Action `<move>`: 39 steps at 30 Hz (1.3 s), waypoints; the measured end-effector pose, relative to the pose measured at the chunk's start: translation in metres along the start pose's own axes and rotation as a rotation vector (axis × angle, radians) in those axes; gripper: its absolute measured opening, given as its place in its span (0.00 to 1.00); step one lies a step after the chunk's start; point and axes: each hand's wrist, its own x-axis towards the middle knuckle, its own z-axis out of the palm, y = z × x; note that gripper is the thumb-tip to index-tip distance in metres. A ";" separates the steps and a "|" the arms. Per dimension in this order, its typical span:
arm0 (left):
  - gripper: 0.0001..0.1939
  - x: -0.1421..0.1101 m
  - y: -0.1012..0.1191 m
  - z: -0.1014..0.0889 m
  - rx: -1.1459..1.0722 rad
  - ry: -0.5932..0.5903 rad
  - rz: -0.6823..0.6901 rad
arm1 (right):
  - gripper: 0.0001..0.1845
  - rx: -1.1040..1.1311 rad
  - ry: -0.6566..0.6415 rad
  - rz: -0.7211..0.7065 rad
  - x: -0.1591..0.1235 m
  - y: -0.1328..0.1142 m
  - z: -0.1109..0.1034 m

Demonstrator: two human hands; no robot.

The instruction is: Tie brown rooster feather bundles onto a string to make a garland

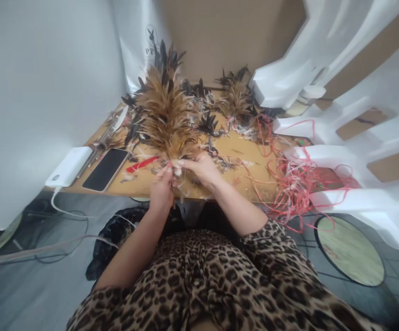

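one large brown feather bundle point(166, 108) stretches away over the counter point(244, 154), its base near the front edge. the left hand point(162, 186) and right hand point(203, 169) meet at that base, fingers pinched on it. a red strip point(142, 164) and a dark-screened phone point(106, 170) lie to the left, a smaller feather bundle point(236, 98) farther back, tangled pink string point(299, 186) at the right.

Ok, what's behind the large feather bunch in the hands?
Past the feather bunch are a white sheet with a rabbit logo and partly covered lettering, plus a brown panel. The tabletop it covers, and anything there, can't be seen.
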 end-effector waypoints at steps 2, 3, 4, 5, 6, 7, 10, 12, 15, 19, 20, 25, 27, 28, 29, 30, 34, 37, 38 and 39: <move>0.13 0.000 -0.002 0.000 0.000 0.007 0.022 | 0.15 -0.022 0.041 -0.015 0.003 0.008 0.005; 0.13 0.000 -0.003 0.000 0.004 0.001 0.035 | 0.15 -0.031 0.064 -0.014 0.004 0.012 0.007; 0.13 -0.001 -0.003 0.000 0.011 -0.009 0.048 | 0.15 -0.035 0.089 -0.010 0.005 0.016 0.008; 0.13 -0.001 -0.004 0.000 0.019 -0.016 0.057 | 0.15 -0.033 0.108 -0.006 0.006 0.019 0.008; 0.13 -0.002 -0.004 0.001 0.024 -0.019 0.060 | 0.15 -0.030 0.124 -0.004 0.007 0.022 0.009; 0.14 -0.003 -0.005 0.001 0.025 -0.016 0.062 | 0.16 -0.025 0.138 -0.001 0.007 0.024 0.010; 0.15 -0.006 -0.005 0.004 0.030 -0.006 0.072 | 0.17 -0.013 0.188 0.015 0.008 0.027 0.012; 0.15 -0.008 -0.005 0.005 0.064 -0.010 0.096 | 0.18 -0.023 0.246 0.010 0.008 0.027 0.015; 0.15 -0.008 -0.007 0.004 0.115 -0.026 0.127 | 0.18 -0.015 0.289 0.002 0.007 0.028 0.019; 0.14 -0.006 -0.009 0.001 0.120 -0.023 0.136 | 0.16 -0.033 0.249 -0.004 0.005 0.031 0.021; 0.14 -0.006 -0.009 0.000 0.118 -0.014 0.132 | 0.15 -0.068 0.240 -0.008 0.004 0.032 0.021; 0.14 -0.005 -0.002 -0.001 0.147 0.018 0.131 | 0.17 -0.292 0.261 -0.121 0.000 0.036 0.016; 0.14 -0.004 0.002 -0.002 0.151 0.020 0.151 | 0.18 -0.309 0.210 -0.158 -0.001 0.039 0.011; 0.14 -0.003 0.004 -0.003 0.146 0.017 0.159 | 0.19 -0.305 0.154 -0.149 -0.001 0.040 0.009; 0.13 -0.002 0.005 -0.004 0.139 0.009 0.162 | 0.18 -0.308 0.093 -0.124 -0.001 0.042 0.006; 0.13 -0.001 0.006 -0.005 0.131 0.002 0.163 | 0.17 -0.324 0.038 -0.097 -0.002 0.043 0.004; 0.12 0.004 0.010 -0.007 0.100 0.004 0.133 | 0.15 -0.469 0.018 -0.093 -0.005 0.044 0.001; 0.11 0.005 0.011 -0.007 0.095 -0.015 0.123 | 0.14 -0.571 0.041 -0.165 -0.011 0.040 0.005; 0.11 0.005 0.011 -0.007 0.100 -0.025 0.131 | 0.14 -0.606 0.027 -0.190 -0.014 0.037 0.007; 0.11 0.005 0.010 -0.007 0.108 -0.030 0.141 | 0.14 -0.640 0.008 -0.211 -0.015 0.034 0.010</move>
